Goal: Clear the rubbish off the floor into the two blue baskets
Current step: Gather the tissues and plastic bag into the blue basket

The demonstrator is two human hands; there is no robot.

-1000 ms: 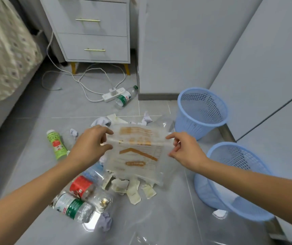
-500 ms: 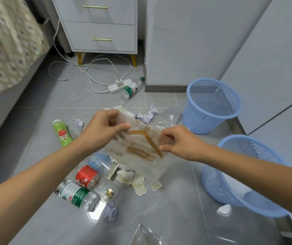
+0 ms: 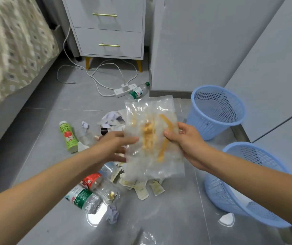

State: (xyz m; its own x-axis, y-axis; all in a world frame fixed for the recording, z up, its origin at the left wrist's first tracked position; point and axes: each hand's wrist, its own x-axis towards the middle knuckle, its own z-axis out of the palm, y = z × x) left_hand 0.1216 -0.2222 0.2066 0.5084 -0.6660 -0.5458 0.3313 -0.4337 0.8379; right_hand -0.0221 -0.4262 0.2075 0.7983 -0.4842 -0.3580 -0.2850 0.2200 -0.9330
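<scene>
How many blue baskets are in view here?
2. One basket stands upright by the wall, beyond the right hand; the other lies tilted on the floor, nearer, under the right forearm. None appears hidden.

- Left hand (image 3: 114, 147): bare, no glove, ring or watch visible.
- Right hand (image 3: 188, 145): bare, no glove, ring or watch visible.
- Both forearms: uncovered to the frame edge; no sleeve visible.
</scene>
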